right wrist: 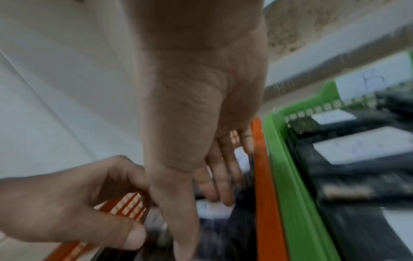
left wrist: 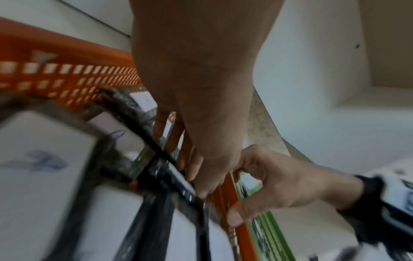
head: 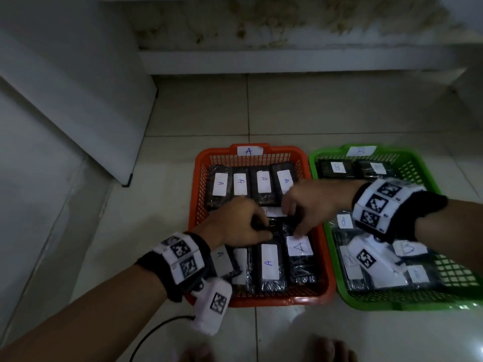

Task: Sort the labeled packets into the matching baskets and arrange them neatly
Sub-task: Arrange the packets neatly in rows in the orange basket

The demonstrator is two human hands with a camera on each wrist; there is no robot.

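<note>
Over orange basket (head: 261,300) middle: left hand (head: 241,224) and right hand (head: 311,205) fingers (head: 287,208) curled, gripping dark packet (head: 274,212).

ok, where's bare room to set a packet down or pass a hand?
Free: floor between orange basket and white panel, and beyond both baskets; bare mesh at right side of green basket. Crowded: orange basket, packed with packets, left hand and right hand over its middle.

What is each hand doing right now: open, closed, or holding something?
Left hand: pinching the middle packet in the orange basket.
Right hand: gripping the same packet's other end.
</note>
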